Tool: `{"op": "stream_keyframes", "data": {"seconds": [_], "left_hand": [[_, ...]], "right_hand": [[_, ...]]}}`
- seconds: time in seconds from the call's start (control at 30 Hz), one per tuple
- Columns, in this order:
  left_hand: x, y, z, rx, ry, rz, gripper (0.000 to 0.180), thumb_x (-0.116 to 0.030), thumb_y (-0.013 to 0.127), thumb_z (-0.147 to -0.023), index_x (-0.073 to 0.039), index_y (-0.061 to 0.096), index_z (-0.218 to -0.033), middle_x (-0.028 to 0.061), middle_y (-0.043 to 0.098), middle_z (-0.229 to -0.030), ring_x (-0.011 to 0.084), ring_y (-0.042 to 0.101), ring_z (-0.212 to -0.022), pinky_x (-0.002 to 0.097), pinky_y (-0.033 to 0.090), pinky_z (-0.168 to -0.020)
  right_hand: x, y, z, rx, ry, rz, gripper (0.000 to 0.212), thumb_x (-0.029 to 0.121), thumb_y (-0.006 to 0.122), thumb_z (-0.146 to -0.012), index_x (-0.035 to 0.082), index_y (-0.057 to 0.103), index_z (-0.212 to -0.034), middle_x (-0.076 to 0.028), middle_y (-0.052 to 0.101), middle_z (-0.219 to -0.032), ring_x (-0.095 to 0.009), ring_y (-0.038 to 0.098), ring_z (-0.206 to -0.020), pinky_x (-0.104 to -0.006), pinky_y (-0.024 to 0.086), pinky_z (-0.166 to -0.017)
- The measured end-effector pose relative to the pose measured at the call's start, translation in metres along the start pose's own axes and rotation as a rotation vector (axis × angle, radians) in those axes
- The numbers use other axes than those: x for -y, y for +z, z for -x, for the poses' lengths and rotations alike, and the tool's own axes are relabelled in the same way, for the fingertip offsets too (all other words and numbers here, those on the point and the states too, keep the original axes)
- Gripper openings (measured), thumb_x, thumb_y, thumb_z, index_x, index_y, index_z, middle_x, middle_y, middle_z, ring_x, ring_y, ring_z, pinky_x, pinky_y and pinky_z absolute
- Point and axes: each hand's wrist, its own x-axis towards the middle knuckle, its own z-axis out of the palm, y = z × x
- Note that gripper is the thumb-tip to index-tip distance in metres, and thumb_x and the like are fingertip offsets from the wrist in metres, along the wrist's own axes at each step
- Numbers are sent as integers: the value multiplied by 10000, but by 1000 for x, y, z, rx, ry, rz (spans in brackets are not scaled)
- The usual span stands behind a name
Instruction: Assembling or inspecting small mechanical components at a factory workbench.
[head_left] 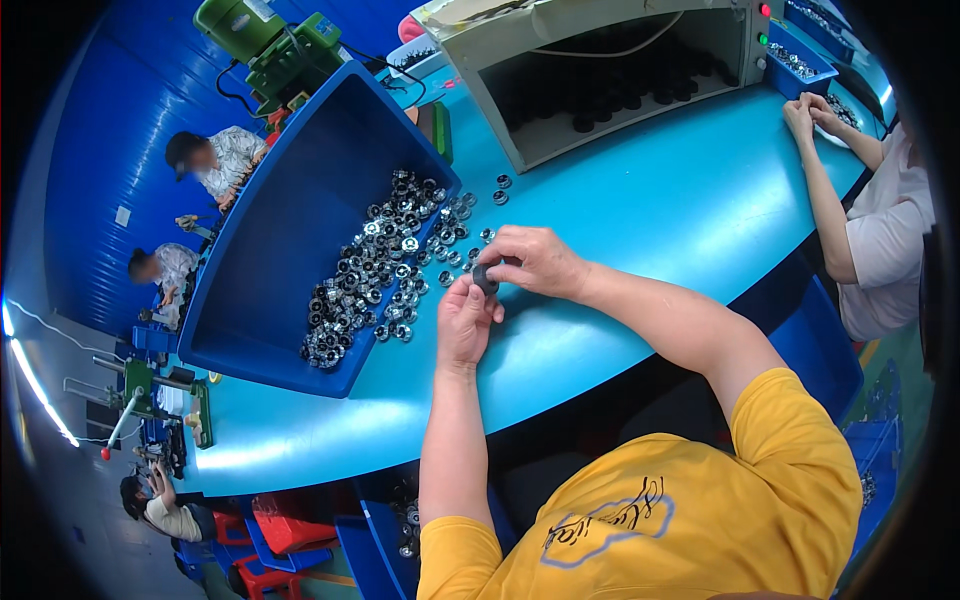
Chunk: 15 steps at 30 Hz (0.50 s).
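Observation:
Between my two hands, over the near side of the blue table (640,210), is a small dark round part (485,279). My left hand (466,322) grips it from below with thumb and fingers. From the right, my right hand (536,262) pinches the same part at its upper edge. Just left of my hands, many small shiny metal-and-black round parts (362,268) spill out of a tipped blue bin (250,270) onto the table. A few loose ones (501,189) lie beyond my fingers.
A grey open-fronted box machine (610,80) holding dark round parts stands at the back. Green machines (245,30) are behind the bin. On the right, a co-worker (880,200) sits with hands together near a blue tray (800,65). Red stools (290,525) stand lower left.

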Motion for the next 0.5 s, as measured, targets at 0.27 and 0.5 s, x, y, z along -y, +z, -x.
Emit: {"op": "stream_keyframes", "data": {"seconds": [0.27,0.5], "left_hand": [[1,-4,1,-32,-14,-38,264,-320,584,-1036,-58,595,-1065,-2,564,-863,111,534,-740,276,466,-614],[0,-10,1,-159,55,-3,303,-372,588,-1027,-70,610,-1032,-19,538,-824,81,496,-692,250,445,-599]], "right_hand": [[1,5,-1,-10,-217,201,144,86,723,-833,37,709,-968,-91,650,-811,-274,670,-775,-384,556,-693],[7,-1,-5,-7,39,-87,180,100,732,-836,72,715,-1013,-90,643,-823,-285,672,-811,-382,561,-696]]}}
